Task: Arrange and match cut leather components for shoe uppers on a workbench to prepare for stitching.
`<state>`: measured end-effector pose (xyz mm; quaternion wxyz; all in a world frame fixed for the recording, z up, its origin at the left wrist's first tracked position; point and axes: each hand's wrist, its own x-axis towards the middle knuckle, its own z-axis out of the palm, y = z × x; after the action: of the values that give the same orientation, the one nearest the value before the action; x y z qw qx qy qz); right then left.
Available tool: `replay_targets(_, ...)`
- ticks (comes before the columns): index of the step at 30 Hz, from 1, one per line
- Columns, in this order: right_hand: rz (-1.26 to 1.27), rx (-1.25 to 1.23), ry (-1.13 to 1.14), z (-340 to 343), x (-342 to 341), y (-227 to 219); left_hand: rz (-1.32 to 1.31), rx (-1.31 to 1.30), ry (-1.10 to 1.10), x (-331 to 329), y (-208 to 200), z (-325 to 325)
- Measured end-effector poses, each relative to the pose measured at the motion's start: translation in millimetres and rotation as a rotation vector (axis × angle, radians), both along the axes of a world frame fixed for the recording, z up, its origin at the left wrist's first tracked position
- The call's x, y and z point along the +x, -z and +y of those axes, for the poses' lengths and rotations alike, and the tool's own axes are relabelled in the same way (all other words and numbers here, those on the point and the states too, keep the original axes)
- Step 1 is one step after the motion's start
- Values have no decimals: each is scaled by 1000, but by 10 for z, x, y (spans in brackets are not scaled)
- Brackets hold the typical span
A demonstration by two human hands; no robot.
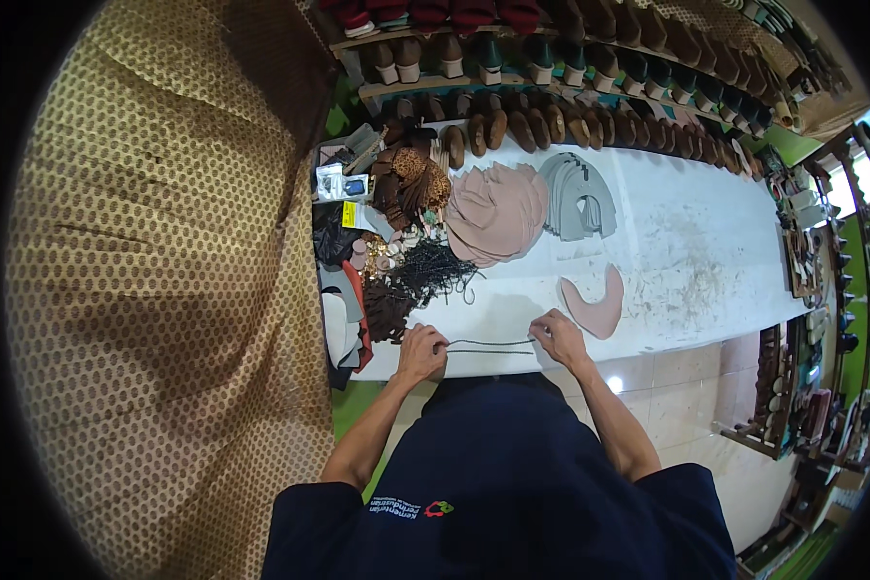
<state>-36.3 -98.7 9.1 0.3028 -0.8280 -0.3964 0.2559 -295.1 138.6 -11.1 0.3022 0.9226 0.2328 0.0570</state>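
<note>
At the table's near edge, a thin dark cord [490, 342] stretches between my two hands in two nearly parallel strands. My left hand [421, 352] pinches it at one end, my right hand [559, 338] at the other. Just beyond my right hand lies a curved, U-shaped pink piece [601, 311], flat on the white table [691, 208]. A tangled heap of black cords [433, 271] sits beyond my left hand. Beside that hand is a pile of dark brown strips [387, 311].
Stacked pink pieces [498, 215] and grey curved pieces [578, 198] lie farther back. Packets and small fittings [382, 253] crowd the left side. Rows of shoes [551, 126] line the far edge and shelves. A patterned curtain [174, 290] hangs at left; a rack [804, 261] stands at right.
</note>
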Motion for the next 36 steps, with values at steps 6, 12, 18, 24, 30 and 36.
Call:
replay_targets(6,-138,54,-116,584,-20,10,-51,-40,-87,-92,65,-30)
replay_targets(12,-277,93,-206,1169,-318,120,-108,-6,-192,-89,-52,-68)
replay_targets(18,-441,159,-325,1298,-277,315,-161,-220,-211,186,-211,-36)
replay_targets(24,-255,298,-504,1433,-119,-207,-386,-89,-13,727,-412,115)
replay_targets(30,-130,353,-327,1364,391,-1007,-202,-747,-44,1004,-776,473)
replay_targets(36,132,257,-146,758,741,-1042,-69,-900,-45,743,-787,597)
